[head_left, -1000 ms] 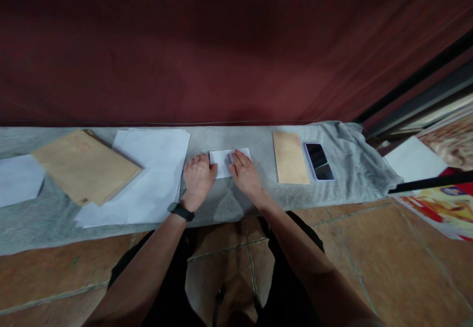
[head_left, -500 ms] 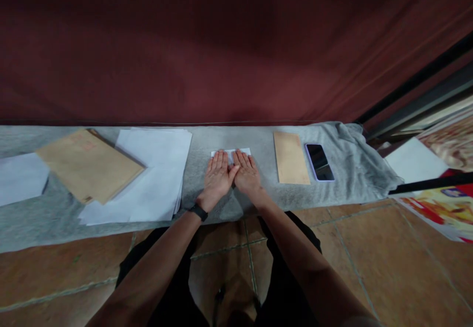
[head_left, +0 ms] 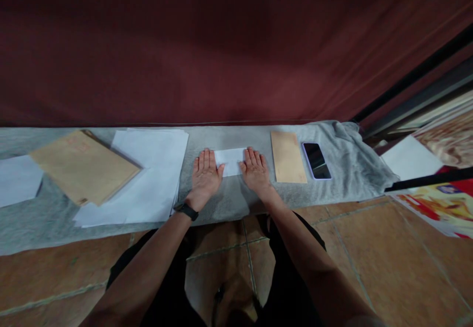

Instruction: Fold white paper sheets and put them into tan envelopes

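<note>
A small folded sheet of white paper (head_left: 231, 161) lies flat on the grey cloth (head_left: 229, 196) in front of me. My left hand (head_left: 207, 172) rests flat at its left end, fingers stretched forward and thumb out toward the paper. At the right end lies my right hand (head_left: 255, 170), also flat with straight fingers. The middle of the paper shows between the two hands; its ends are partly covered by them. Just right of my right hand sits a brown envelope (head_left: 288, 158).
A phone (head_left: 317, 161) with a light purple edge lies beyond the envelope. At left, a stack of brown envelopes (head_left: 86, 167) overlaps a pile of white sheets (head_left: 158, 184). Another white sheet (head_left: 18, 179) is at the far left. A dark red curtain (head_left: 221, 81) hangs behind the cloth.
My hands have slid apart, the left one leftward and the right one rightward, from the paper's middle to its ends. More of the white paper shows between them.
</note>
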The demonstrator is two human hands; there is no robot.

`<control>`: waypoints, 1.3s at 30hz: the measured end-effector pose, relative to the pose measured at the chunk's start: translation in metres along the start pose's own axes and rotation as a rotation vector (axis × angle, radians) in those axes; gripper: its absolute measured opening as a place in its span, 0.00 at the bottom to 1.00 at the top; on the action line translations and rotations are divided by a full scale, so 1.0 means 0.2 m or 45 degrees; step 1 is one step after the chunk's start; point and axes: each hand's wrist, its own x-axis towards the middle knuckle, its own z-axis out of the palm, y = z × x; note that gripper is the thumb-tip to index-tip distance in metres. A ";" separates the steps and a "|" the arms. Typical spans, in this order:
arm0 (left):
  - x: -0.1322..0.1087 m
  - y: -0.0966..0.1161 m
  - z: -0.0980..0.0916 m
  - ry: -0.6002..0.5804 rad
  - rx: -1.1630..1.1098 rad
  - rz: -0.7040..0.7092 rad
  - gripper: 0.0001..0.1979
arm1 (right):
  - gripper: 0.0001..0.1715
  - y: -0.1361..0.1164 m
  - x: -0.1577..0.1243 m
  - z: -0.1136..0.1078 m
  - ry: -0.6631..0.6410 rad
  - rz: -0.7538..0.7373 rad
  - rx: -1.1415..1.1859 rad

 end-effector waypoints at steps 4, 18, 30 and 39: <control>0.00 -0.02 0.00 0.043 -0.001 -0.014 0.36 | 0.34 0.02 -0.01 -0.02 0.004 0.031 -0.001; -0.15 0.11 0.01 0.000 -0.186 0.425 0.32 | 0.35 -0.14 -0.09 -0.07 -0.144 -0.310 0.349; -0.19 0.02 0.02 0.053 -0.138 0.308 0.33 | 0.37 -0.06 -0.18 -0.01 -0.063 -0.311 0.127; -0.17 -0.08 -0.01 0.119 -0.100 0.154 0.34 | 0.38 0.04 -0.17 -0.03 -0.046 -0.198 0.055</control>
